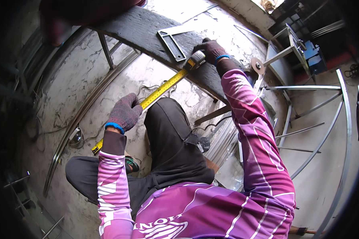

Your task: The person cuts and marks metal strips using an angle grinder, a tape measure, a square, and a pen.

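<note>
By the dark table (pixel 141 30), the tape measure (pixel 163 89) slants from the near edge past the left grip (pixel 125 113), which seems closed around the blade (pixel 152 96), likely light, springy and thin-edged. The right grip (pixel 212 51) is at the case (pixel 194 60), its closure hidden; probably the safest hold.

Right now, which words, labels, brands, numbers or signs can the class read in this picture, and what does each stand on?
Purple shirt: white lettering and emblem, upside down in view; brand wording left unquoted.
Yellow tape blade: dark graduations and figures, too small to read.
Tape case: any markings too small to read.
No other text is legible.
</note>
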`<state>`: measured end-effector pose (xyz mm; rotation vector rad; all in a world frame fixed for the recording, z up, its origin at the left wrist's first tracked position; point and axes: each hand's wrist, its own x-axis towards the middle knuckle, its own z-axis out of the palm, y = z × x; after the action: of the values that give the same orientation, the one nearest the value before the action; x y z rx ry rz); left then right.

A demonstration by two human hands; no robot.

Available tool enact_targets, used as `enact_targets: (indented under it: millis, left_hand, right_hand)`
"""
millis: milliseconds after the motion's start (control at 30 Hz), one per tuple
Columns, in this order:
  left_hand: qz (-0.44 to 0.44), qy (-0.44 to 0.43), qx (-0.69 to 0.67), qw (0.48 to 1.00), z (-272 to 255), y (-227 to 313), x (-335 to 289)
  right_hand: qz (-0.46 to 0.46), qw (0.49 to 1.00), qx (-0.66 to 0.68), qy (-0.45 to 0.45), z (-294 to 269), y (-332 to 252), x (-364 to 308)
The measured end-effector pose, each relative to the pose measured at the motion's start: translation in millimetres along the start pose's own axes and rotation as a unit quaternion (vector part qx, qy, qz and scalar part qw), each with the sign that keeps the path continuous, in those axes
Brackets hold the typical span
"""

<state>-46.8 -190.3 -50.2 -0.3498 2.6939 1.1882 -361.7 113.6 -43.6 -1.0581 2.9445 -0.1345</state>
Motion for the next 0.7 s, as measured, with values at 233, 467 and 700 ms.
enact_targets:
  millis: [233,467,700]
  left_hand:
    - [0.023,0.004,-0.014,1.0,0.3,-0.2,0.0]
    - [0.035,0.008,-0.021,0.999,-1.9,0.1,-1.6]
    - [0.044,0.006,-0.039,0.998,-1.1,-6.5,4.2]
  right_hand:
    - [-0.031,0.996,-0.009,0.078,3.3,0.6,5.6]
    - [0.137,0.986,0.049,0.083,-9.6,38.1,-25.8]
    - [0.222,0.923,0.274,0.152,36.5,32.7,-57.2]
